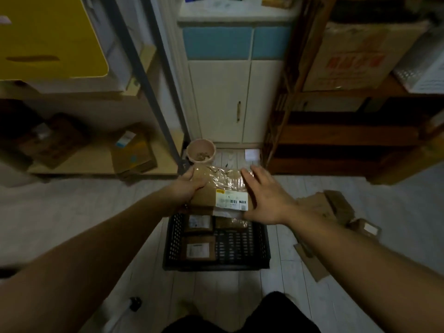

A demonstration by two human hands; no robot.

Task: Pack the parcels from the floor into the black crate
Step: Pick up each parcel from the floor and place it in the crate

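A brown cardboard parcel (pixel 223 186) with shiny tape and a white barcode label hangs above the far end of the black crate (pixel 242 251). My left hand (pixel 186 186) grips its left edge, thumb on top. My right hand (pixel 266 200) lies on its right side with the fingers straight and spread. Inside the crate lie three smaller brown parcels: one with a label at the near left (pixel 199 248), one behind it (pixel 199 223), and one at the far right (pixel 231 222). More parcels (pixel 336 207) lie on the floor to the right of the crate.
A pink pot (pixel 201 151) stands on the floor behind the parcel, in front of a white cabinet (pixel 223 102). Shelving with boxes (pixel 133 152) flanks the left, a wooden shelf unit (pixel 336 135) the right. Flat cardboard (pixel 312 265) lies right of the crate.
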